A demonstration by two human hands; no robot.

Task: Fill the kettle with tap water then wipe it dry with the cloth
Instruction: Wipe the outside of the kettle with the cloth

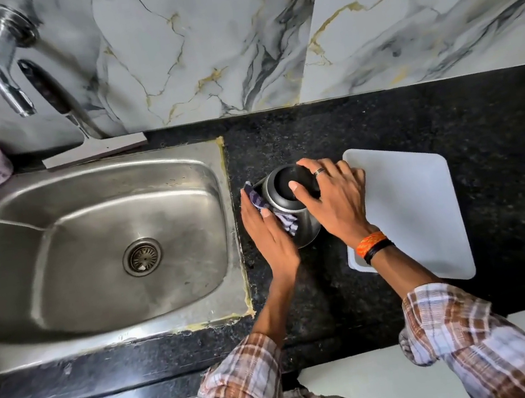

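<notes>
The sink [99, 240] is seen at the far left, and the kettle [288, 205] is stood on the dark surface [378, 123] just to the right of the sink. The cloth [272, 210] is pressed flat against the kettle's left side by the left hand [267, 231], whose grip is open, with the fingers laid out straight. The kettle's dark lid is held down from the top by the right hand [334, 196], whose grip is spread over it. A white board [423, 211] is lying just right of the kettle. The kettle is likely hard, shiny and slippery when wet, and heavy if water is inside. It is best steadied from the top. The cloth is soft and bends easily.
</notes>
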